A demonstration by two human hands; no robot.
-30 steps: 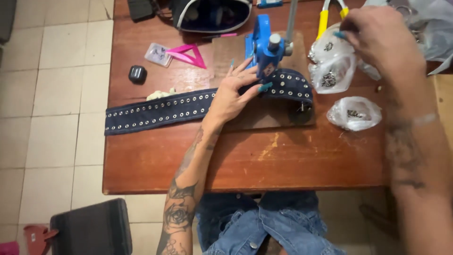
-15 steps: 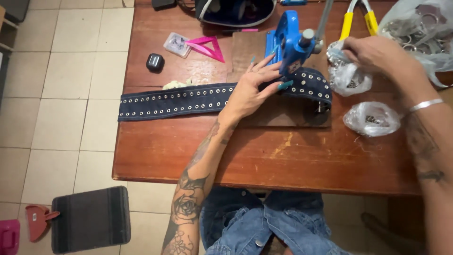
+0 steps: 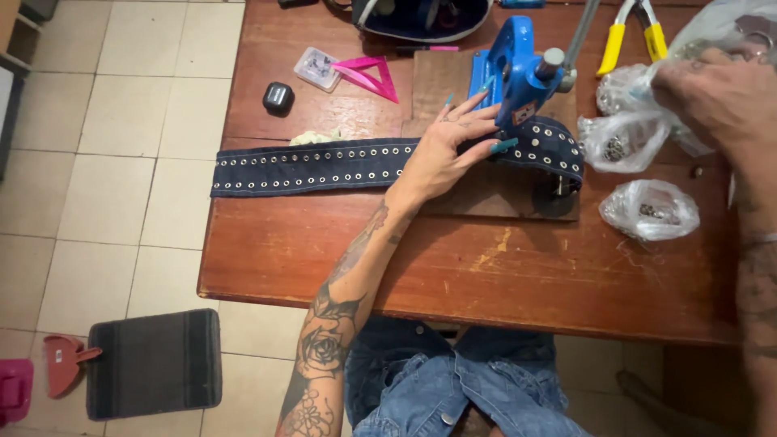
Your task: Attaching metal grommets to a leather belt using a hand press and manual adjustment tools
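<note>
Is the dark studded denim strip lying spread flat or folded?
Mostly spread flat: dark studded denim strip stretches along the wooden table; its right end curves under the blue press.

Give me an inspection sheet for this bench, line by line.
Surface: wooden table, scuffed.
Job's things: studded denim strip running under blue press on a board.
Clutter: bags of metal bits, yellow pliers, pink triangle, black box.
Hands: left hand flat on strip at press; right hand in a bag.
Cables: nothing seen.
Surroundings: tiled floor, dark mat.
</note>
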